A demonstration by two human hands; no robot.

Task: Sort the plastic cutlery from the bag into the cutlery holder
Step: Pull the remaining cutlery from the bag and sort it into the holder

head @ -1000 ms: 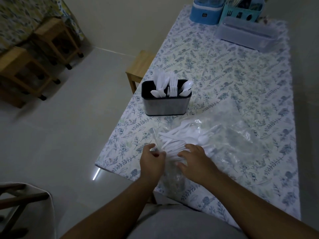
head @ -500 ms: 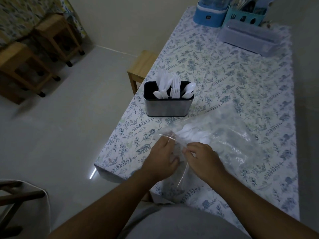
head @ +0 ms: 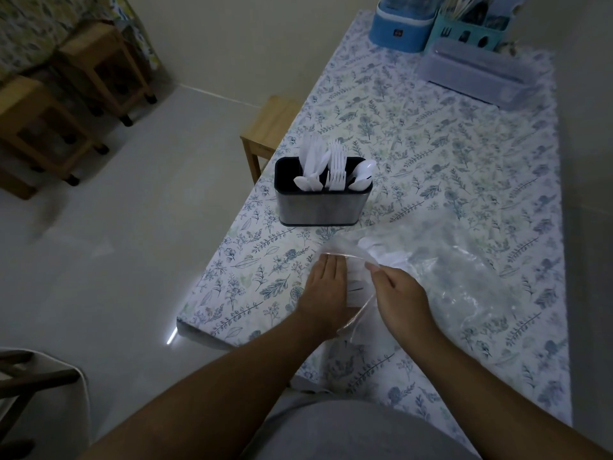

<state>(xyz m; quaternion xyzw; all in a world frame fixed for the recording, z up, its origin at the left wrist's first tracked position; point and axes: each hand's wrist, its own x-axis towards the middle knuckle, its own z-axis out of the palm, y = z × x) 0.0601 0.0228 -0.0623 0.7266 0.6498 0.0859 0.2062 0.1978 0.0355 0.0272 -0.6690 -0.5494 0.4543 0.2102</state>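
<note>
The clear plastic bag [head: 441, 270] lay on the table [head: 431, 134] near the front edge, and some white cutlery [head: 381, 257] was inside it, close to the open mouth. The left hand [head: 326, 293] was pressed on a bundle of white pieces [head: 356, 287] at the mouth; its fingers looked closed around them, but the grip itself was hidden. The right hand [head: 401, 293] pinched the rim of the bag with bent fingers and lifted it.

The cutlery holder [head: 320, 207] stood just behind the bag, upright, and knives, forks and spoons already stood in it.

I think the thin film could slip from the right fingers, and then the mouth would close over the bundle. Also the bag was close to the table edge, so a strong pull could drop loose pieces on the floor.

Farther back were a blue container [head: 403, 28], a teal caddy [head: 471, 31] and a grey box [head: 477, 73], well apart. A wooden stool [head: 268, 127] stood beside the table. Nothing lay between the bag and the holder.
</note>
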